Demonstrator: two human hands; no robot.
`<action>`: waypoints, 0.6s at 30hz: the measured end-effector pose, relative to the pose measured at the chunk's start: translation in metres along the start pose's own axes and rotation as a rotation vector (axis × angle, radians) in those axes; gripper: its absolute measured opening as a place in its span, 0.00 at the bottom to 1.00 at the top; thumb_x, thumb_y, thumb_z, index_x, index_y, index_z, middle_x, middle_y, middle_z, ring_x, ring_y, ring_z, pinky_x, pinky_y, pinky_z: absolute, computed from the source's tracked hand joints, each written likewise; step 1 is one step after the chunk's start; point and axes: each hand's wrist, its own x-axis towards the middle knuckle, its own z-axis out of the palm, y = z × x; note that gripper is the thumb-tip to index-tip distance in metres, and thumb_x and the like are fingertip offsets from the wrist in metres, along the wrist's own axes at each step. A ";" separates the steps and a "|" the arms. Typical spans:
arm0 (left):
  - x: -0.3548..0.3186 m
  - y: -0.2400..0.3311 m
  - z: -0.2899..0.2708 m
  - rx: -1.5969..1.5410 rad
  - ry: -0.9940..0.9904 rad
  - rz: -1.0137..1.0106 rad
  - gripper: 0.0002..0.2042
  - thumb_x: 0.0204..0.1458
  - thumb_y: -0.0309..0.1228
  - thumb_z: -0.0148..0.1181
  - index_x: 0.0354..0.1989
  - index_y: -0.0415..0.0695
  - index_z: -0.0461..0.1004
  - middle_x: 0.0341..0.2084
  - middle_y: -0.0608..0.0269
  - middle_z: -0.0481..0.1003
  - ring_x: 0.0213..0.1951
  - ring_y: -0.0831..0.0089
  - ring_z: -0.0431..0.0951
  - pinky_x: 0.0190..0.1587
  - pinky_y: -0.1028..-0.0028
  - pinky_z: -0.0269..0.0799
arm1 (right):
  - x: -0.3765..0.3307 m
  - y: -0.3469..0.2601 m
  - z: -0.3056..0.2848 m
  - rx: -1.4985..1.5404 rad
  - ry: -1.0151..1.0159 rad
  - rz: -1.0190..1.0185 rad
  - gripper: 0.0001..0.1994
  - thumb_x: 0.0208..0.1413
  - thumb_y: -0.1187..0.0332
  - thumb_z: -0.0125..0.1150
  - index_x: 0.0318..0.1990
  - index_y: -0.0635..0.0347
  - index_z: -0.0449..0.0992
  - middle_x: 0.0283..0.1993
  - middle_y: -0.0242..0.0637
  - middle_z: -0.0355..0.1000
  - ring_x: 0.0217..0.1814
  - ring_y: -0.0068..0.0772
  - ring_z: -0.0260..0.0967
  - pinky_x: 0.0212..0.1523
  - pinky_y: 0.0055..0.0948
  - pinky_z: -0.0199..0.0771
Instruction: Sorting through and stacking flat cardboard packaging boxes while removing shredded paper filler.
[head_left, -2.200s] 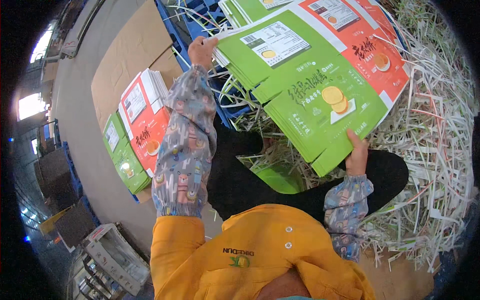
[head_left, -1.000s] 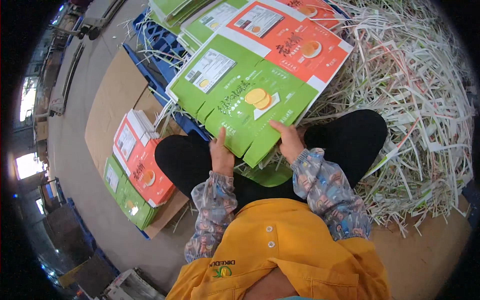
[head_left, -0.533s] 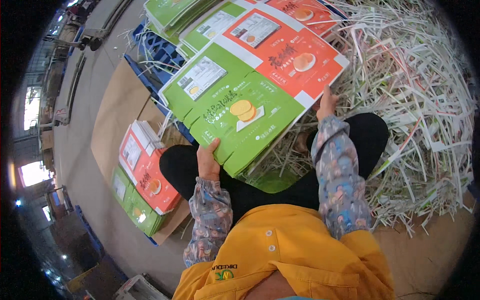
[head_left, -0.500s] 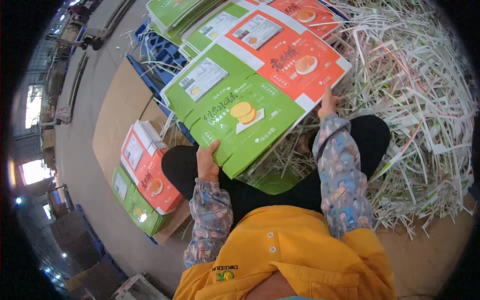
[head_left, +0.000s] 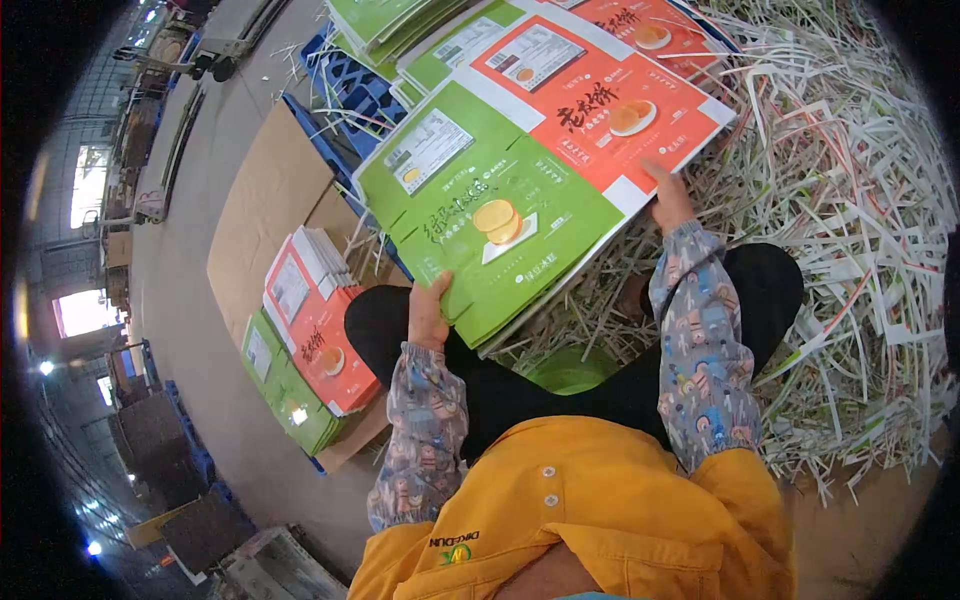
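Note:
In front of me lies a stack of printed cardboard sheets (head_left: 500, 285), its top sheet half green and half red with white strips between. My left hand (head_left: 428, 312) grips the near left corner of the green half, thumb on top and fingers hidden beneath. At the near right edge, by the white strip and the red half, my right hand (head_left: 671, 197) holds on with its thumb on top. The stack tilts over my bent knees, and its far side rests against other printed sheets.
Shredded paper strips (head_left: 820, 230) heap up on the right. A second stack of red and green sheets (head_left: 318, 345) lies left on brown cardboard (head_left: 262, 200). Behind are a blue plastic pallet (head_left: 350, 85) and more green sheets (head_left: 385, 25). A green round object (head_left: 572, 370) shows between my legs.
The whole view has shifted slightly, so most things appear further right. My right thumb now lies further over the top sheet's edge. Both hands keep their hold on the stack.

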 end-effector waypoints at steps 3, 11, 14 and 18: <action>-0.002 0.014 0.007 0.173 0.072 0.065 0.16 0.44 0.21 0.52 0.44 0.36 0.63 0.38 0.59 0.69 0.36 0.70 0.71 0.39 0.73 0.67 | -0.016 0.001 0.025 -0.511 -0.140 -0.326 0.12 0.45 0.67 0.53 0.32 0.70 0.73 0.35 0.39 0.71 0.35 0.33 0.69 0.36 0.27 0.66; -0.030 0.089 0.012 0.240 0.009 0.112 0.16 0.42 0.20 0.52 0.43 0.35 0.65 0.36 0.58 0.70 0.37 0.71 0.71 0.39 0.74 0.68 | -0.040 -0.013 0.044 -0.135 -0.111 -0.288 0.12 0.43 0.70 0.56 0.35 0.69 0.71 0.37 0.39 0.70 0.36 0.31 0.69 0.37 0.27 0.68; -0.028 0.090 -0.009 0.181 0.047 0.111 0.16 0.42 0.20 0.52 0.42 0.34 0.65 0.36 0.57 0.70 0.37 0.70 0.71 0.40 0.74 0.68 | -0.032 0.014 0.047 0.073 0.006 -0.118 0.14 0.42 0.71 0.57 0.37 0.69 0.69 0.41 0.40 0.68 0.39 0.30 0.67 0.40 0.27 0.67; -0.014 0.098 -0.021 0.333 -0.004 0.116 0.15 0.42 0.21 0.52 0.42 0.34 0.64 0.36 0.57 0.71 0.36 0.70 0.72 0.39 0.74 0.68 | -0.025 0.043 0.025 -0.048 0.010 -0.084 0.15 0.41 0.71 0.58 0.37 0.70 0.69 0.42 0.42 0.67 0.39 0.31 0.67 0.40 0.27 0.67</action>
